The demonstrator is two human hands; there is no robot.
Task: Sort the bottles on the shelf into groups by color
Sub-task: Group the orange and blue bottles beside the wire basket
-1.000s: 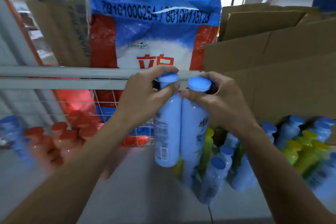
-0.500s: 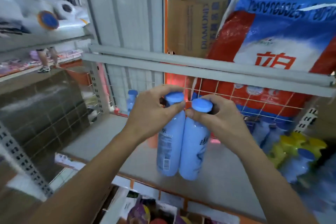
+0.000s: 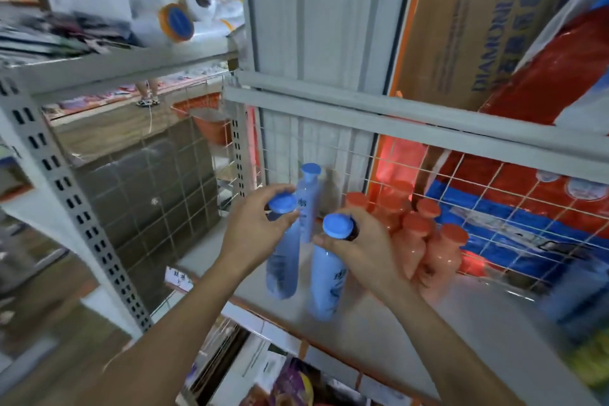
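Head view, downward onto shelf (image 3: 379,316)

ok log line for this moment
left hand: grips left blue bottle at neck | right hand: grips right blue bottle at neck | standing blue bottle: shelf back corner | orange bottles: clustered to its right

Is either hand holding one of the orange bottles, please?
No: the left hand grips one blue bottle and the right hand another blue bottle; the orange bottles stand on the shelf.

Left hand (image 3: 255,224) and right hand (image 3: 362,245) drawn apart, their blue bottles (image 3: 324,287) no longer touching, now beside orange bottles (image 3: 438,250)
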